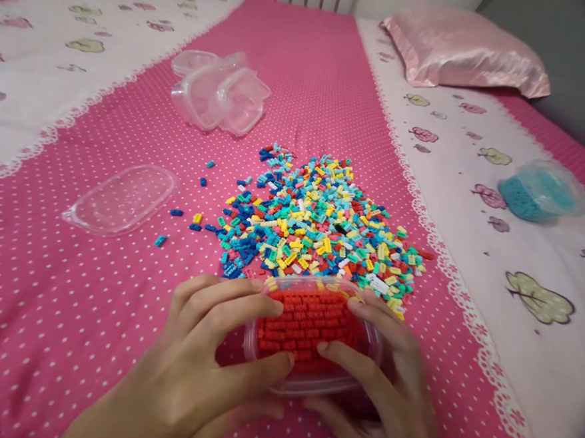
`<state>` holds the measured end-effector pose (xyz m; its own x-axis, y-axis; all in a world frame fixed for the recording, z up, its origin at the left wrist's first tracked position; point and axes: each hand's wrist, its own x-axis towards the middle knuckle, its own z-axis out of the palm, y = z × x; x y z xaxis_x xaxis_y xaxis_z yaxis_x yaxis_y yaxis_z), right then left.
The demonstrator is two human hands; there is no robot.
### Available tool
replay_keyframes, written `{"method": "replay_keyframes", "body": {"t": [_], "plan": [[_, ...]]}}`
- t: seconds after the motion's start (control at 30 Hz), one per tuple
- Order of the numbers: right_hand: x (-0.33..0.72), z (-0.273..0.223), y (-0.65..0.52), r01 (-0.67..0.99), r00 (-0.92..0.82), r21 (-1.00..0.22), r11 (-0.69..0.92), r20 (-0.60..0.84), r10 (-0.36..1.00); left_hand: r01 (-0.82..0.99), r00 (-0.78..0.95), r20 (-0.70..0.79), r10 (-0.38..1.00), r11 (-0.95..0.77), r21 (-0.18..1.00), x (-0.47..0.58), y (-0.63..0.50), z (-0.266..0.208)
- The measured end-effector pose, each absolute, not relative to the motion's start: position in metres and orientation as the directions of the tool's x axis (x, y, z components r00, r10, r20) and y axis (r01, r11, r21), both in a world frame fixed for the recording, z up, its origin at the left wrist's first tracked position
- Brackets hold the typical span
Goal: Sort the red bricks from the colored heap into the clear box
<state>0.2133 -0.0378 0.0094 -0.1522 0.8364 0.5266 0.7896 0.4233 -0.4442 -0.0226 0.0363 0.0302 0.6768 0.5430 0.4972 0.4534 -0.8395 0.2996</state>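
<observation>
A clear plastic container [373,348] packed with rows of red building bricks [310,323] is between my two hands, low in the view. My left hand [207,353] grips its left side, with fingers over the top and the thumb on the near part. On the right side, my right hand [386,386] holds the container with fingers curled over its edge and one fingertip on the red rows. Just beyond it lies a loose heap of small multicoloured bricks [317,221], partly hidden by the container's far edge.
A clear lid [121,200] lies flat at the left. Several empty clear containers [218,94] are piled farther back. At the right stands a clear container with teal bricks [529,195]. A pink pillow [464,51] rests at the back right on the pink bedspread [90,311].
</observation>
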Motion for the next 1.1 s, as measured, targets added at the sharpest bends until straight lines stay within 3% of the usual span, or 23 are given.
{"method": "replay_keyframes", "body": {"t": [0.33,1.1], "plan": [[0.216,0.010,-0.039,0.794,-0.150,-0.454,0.406,0.501,0.852,0.500,0.667,0.482,0.568,-0.821,0.276,-0.021,0.034,0.026],[0.216,0.010,-0.039,0.793,-0.165,-0.461,0.398,0.467,0.869,0.424,0.759,0.417,0.501,-0.865,0.268,-0.008,0.040,0.034]]}}
